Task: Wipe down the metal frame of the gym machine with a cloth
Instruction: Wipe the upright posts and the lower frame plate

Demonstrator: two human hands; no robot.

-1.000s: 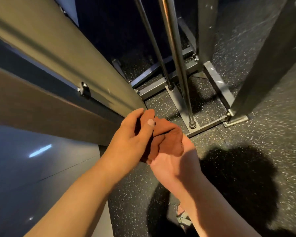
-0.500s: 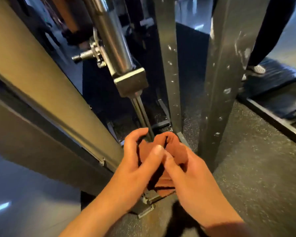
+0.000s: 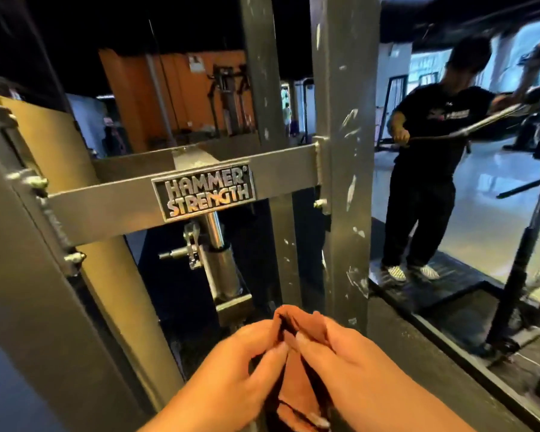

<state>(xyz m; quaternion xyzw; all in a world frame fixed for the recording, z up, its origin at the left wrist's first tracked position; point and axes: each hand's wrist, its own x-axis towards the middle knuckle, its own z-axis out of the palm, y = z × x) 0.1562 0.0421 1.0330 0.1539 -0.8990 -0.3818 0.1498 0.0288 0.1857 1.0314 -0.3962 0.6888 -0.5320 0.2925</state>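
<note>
A rust-brown cloth is bunched between both hands at the bottom centre. My left hand pinches its left side with thumb and fingers. My right hand grips its right side. Both hands hang in front of the grey metal frame, not touching it. The frame's crossbar carries a "Hammer Strength" badge. A scuffed grey upright post stands just beyond my right hand, flecked with white marks.
A chrome cylinder with a pin hangs under the crossbar. A wide grey post fills the left. A person in black stands at the right on a dark mat, holding a bar. Speckled rubber floor lies beside the post.
The view has lifted from the machine's base to its crossbar and badge. Both hands stayed together on the cloth, reworking their hold on it.
</note>
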